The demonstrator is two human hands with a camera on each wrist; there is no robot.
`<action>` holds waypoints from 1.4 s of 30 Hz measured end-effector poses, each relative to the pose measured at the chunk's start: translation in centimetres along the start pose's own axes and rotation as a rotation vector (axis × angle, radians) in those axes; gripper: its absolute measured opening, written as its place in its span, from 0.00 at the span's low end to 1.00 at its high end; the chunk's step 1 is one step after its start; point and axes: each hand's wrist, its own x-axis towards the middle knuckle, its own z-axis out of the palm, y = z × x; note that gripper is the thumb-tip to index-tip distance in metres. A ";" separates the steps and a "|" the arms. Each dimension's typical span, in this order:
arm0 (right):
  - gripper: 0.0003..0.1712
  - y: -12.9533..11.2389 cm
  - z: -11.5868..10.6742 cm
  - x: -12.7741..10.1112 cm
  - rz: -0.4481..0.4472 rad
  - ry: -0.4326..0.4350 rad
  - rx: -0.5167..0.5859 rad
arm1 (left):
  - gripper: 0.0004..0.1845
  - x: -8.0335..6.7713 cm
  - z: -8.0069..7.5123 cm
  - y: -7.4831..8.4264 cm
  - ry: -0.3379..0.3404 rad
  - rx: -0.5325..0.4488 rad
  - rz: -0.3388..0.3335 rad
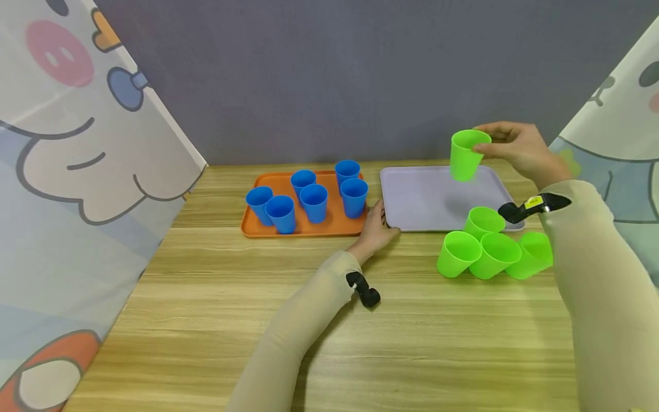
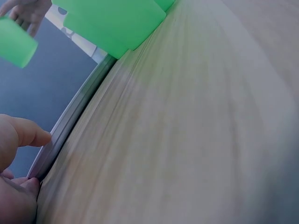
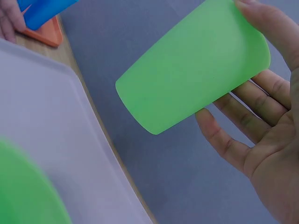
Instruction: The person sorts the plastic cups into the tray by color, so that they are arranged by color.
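My right hand (image 1: pixel 520 150) grips a light-green plastic cup (image 1: pixel 464 157) by its rim, thumb on the near side. It holds the cup, mouth up and slightly tilted, above the right part of a lavender tray (image 1: pixel 417 197). In the right wrist view the thumb is at the rim of the cup (image 3: pixel 187 70) and the fingers lie along its other side. My left hand (image 1: pixel 374 236) holds the tray's near left corner. The left wrist view has its thumb and a finger (image 2: pixel 35 133) around the tray's edge (image 2: pixel 77 112).
Several green cups (image 1: pixel 460 252) stand bunched at the tray's near right edge, some leaning. Left of my left hand lies an orange tray (image 1: pixel 329 229) bearing several upright blue cups (image 1: pixel 280 214). A grey wall (image 1: pixel 329 86) rises behind the wooden table (image 1: pixel 412 343).
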 end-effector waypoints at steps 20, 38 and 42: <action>0.25 1.5 6.5 6.2 0.084 0.098 0.088 | 0.47 -0.3 -0.1 0.2 0.014 -0.025 -0.002; 0.44 3.9 10.4 6.3 0.216 0.168 -0.116 | 0.47 -0.5 0.1 0.5 0.000 -0.030 0.001; 0.47 4.4 10.8 6.5 0.239 0.131 -0.201 | 0.47 -0.6 0.0 0.3 0.004 -0.028 -0.003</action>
